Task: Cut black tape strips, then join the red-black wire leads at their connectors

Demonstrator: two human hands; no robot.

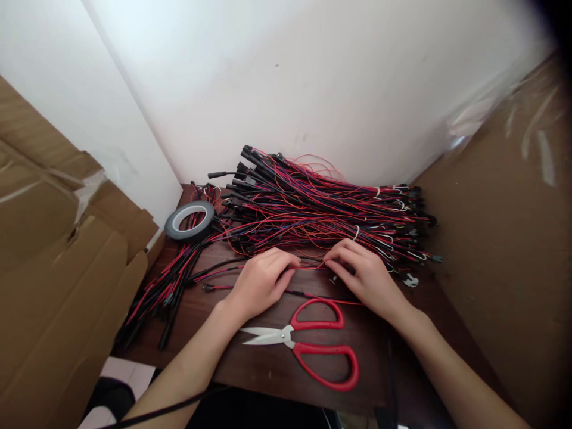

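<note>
Between my two hands runs a short stretch of thin red and black wires (311, 267), pinched at both ends. My left hand (267, 279) has its fingertips closed on the wires' left part. My right hand (360, 273) grips them a little way to the right, thumb against forefinger. Nearer to me lies another red and black cable (328, 299) with a small black plug at its left end, passing under my left hand. Red-handled scissors (286, 336) rest just below, blades partly apart and pointing left.
A large pile of bundled wire harnesses (308, 205) lies against the white wall. A roll of black tape (190, 220) sits left, on top of more cables (172, 283). Cardboard (58, 268) stands at the left and a cardboard panel (500, 226) at the right. A white scrap (410, 280) lies right.
</note>
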